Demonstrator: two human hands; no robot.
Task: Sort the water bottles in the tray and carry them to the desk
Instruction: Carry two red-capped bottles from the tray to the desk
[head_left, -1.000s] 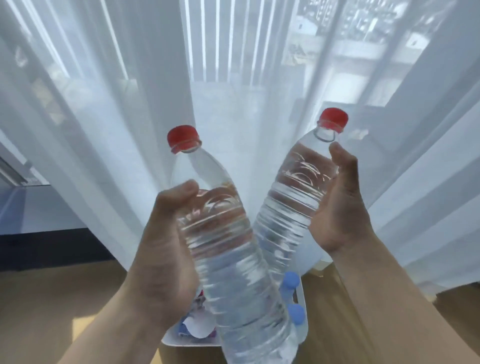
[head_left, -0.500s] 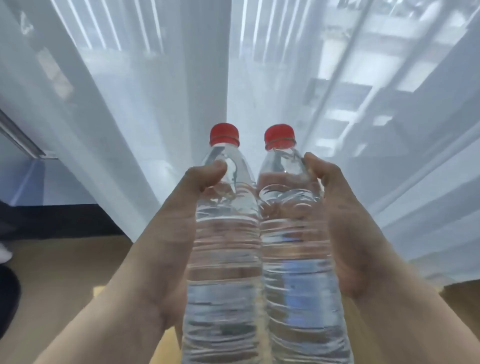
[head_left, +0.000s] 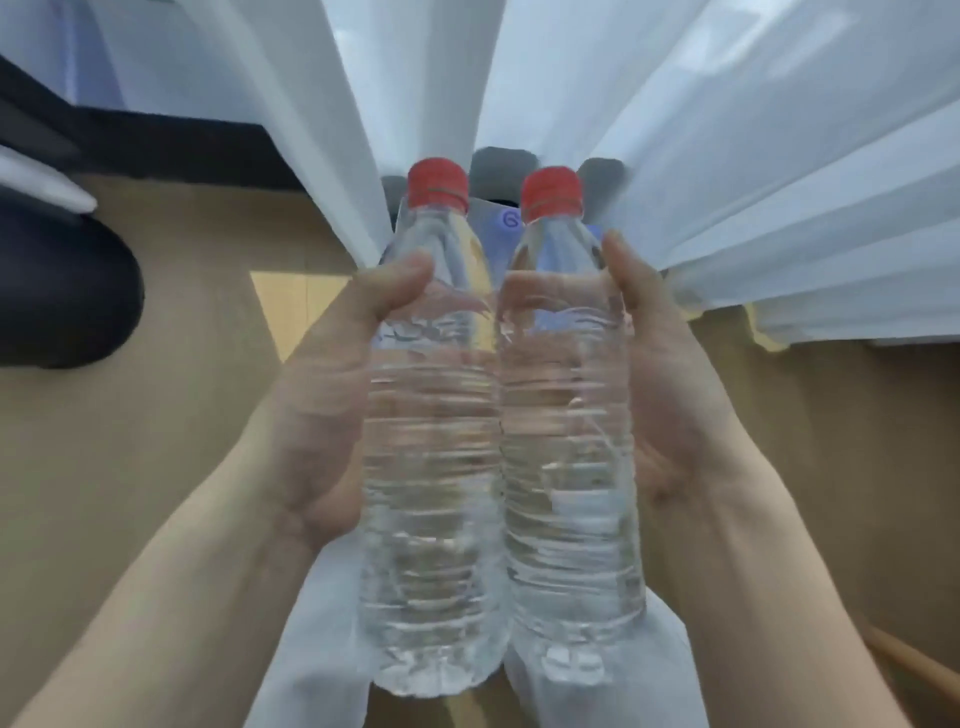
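Observation:
Two clear water bottles with red caps stand upright side by side in front of me, touching along their sides. My left hand (head_left: 322, 405) grips the left bottle (head_left: 434, 467) around its upper body, thumb across the shoulder. My right hand (head_left: 670, 395) grips the right bottle (head_left: 569, 467) the same way. Both are full of water. Behind the caps a small part of the tray (head_left: 501, 218) with a white and blue label shows; most of it is hidden by the bottles.
White sheer curtains (head_left: 753, 156) hang behind and to the right, down to a wooden floor (head_left: 156, 441). A dark rounded object (head_left: 62, 291) lies at the left. White trouser legs (head_left: 322, 649) show below the bottles.
The bottles went from crossed and tilted to upright and pressed together. The view has tipped downward, so more floor and the curtain hem show now.

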